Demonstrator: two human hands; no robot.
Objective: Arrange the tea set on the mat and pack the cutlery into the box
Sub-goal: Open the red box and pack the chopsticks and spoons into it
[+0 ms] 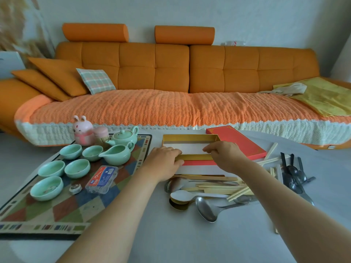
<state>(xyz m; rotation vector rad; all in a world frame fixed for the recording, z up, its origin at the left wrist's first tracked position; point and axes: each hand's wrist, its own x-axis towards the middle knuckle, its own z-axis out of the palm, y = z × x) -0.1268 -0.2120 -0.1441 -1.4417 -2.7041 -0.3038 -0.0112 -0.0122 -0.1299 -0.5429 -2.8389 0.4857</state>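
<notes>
An open box [190, 138] with a gold rim and a red outer wall lies in the middle of the table. My left hand [163, 162] grips its near left edge. My right hand [223, 153] curls over its near right edge. Its red lid [237, 142] lies behind on the right. In front of the box is a heap of spoons and wooden chopsticks [209, 188]. Dark spoons [293, 173] lie farther right. On the patterned mat [62, 207] stand a pale green teapot [124, 137], a pitcher [116, 154] and several green cups [77, 168].
A pink rabbit figure [83, 132] and a small pink jar [101, 133] stand at the mat's far edge. A clear plastic case [101, 179] and a small round tin [75, 188] lie on the mat. An orange sofa [171, 73] runs behind the table.
</notes>
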